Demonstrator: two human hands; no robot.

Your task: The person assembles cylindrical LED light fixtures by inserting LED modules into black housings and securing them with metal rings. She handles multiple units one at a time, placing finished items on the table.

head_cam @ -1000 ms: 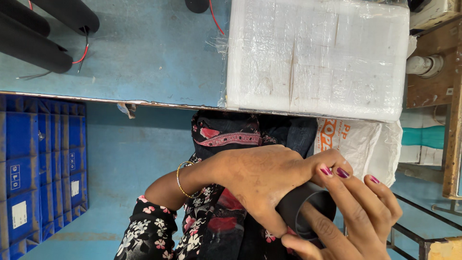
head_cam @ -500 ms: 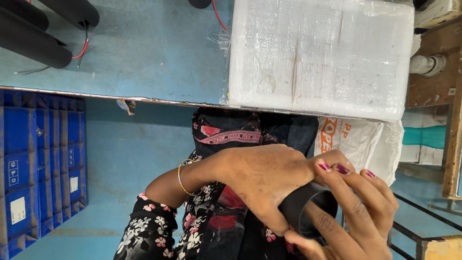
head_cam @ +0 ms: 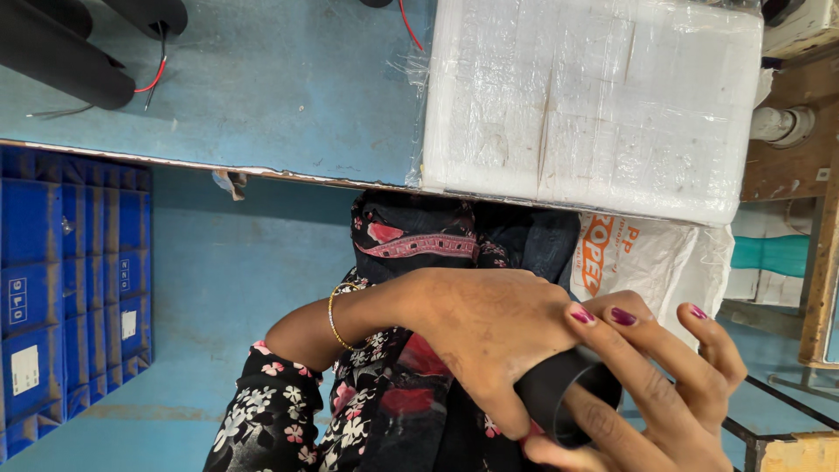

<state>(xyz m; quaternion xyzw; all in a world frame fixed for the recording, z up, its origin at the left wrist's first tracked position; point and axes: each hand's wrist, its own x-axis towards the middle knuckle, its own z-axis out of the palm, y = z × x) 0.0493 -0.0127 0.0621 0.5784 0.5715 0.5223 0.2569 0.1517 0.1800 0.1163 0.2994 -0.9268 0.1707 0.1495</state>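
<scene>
Head view: in the lower right of the frame both hands close on a short black tube (head_cam: 568, 398), held below the table edge over the person's lap. The left hand (head_cam: 489, 336) comes in from the lower left, a gold bangle (head_cam: 333, 316) on its wrist, and wraps over the tube's outside with its fingers curled tight. The right hand (head_cam: 651, 385) rises from the bottom right corner; its fingers (head_cam: 612, 350) arch over the open mouth of the tube and its thumb lies under the rim, so it grips too.

As I judge it, the tube could slip and drop to the floor, since it hangs in the air with nothing beneath but dark floral cloth (head_cam: 384, 402), and the smooth wall gives little purchase.

Above, a blue table (head_cam: 262, 96) crosses the frame. A large white foam block wrapped in clear film (head_cam: 594, 96) sits on its right part, overhanging the edge just above the hands. Long black tubes (head_cam: 61, 52) with a red wire (head_cam: 150, 79) lie at upper left. Blue crates (head_cam: 61, 288) stand at the left edge, a white sack (head_cam: 664, 262) to the right.
</scene>
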